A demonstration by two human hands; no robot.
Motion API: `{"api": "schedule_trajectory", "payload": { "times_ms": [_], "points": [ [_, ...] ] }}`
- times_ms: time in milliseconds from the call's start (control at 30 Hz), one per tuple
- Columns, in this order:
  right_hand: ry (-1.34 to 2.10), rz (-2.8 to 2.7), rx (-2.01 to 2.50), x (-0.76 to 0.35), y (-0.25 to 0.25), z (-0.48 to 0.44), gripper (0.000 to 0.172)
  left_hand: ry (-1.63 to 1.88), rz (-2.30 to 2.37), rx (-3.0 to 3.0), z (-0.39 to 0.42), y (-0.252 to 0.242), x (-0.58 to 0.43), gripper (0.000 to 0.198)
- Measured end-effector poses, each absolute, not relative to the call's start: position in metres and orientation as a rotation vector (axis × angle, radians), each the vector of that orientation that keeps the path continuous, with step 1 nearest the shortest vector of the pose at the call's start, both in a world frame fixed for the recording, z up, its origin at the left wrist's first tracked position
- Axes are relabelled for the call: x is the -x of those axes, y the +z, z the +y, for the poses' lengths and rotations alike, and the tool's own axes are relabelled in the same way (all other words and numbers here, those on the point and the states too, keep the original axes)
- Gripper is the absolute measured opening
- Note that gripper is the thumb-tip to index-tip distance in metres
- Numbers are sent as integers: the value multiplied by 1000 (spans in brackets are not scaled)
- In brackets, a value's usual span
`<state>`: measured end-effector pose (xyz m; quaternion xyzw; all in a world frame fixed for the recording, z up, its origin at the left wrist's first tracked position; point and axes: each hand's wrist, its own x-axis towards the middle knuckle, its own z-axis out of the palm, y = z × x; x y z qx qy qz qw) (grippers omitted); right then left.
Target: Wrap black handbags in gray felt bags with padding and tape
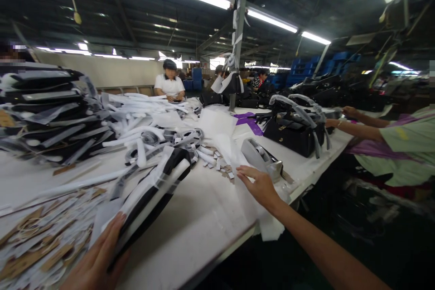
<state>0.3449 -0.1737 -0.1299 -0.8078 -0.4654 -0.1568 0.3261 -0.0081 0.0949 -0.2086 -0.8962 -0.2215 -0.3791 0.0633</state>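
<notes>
My left hand (98, 258) grips the near end of a long black strap piece wrapped in white paper and clear film (156, 186), which lies slanted on the white table (197, 222). My right hand (260, 186) reaches out with fingers spread, resting on thin white tissue sheets (248, 204) that hang over the table's front edge. Just beyond its fingers stands a grey tape dispenser (261, 156). Small torn paper scraps (220, 165) lie beside the hand.
Brown card tags (37, 244) lie at the near left, stacked black pieces (44, 108) at far left, wrapped white straps (149, 113) mid-table. A black handbag (294, 133) sits further right, where a co-worker's arms (356, 129) reach. Another person (169, 84) sits at the far end.
</notes>
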Motion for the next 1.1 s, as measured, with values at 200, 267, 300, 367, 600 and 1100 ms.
{"api": "schedule_trajectory", "payload": {
  "times_ms": [200, 267, 300, 367, 600, 1100],
  "points": [
    [567, -1373, 1796, -276, -130, -165, 26, -1022, -687, 2682, 85, -196, 9, 61],
    [395, -1283, 1916, -272, -143, -159, 32, -1022, -651, 2672, 82, -191, 8, 60],
    [239, -1228, 2011, -272, -151, -154, 35, -1028, -637, 2665, 81, -189, 8, 60],
    [47, -1191, 2216, -272, -170, -142, 48, -1030, -619, 2654, 79, -187, 8, 59],
    [244, -1865, 2078, -247, -191, -80, 87, -1053, -640, 2601, 74, -185, 3, 58],
    [234, -1947, 2008, -217, -194, -62, 79, -1037, -771, 2632, 72, -177, -3, 61]
  ]
}}
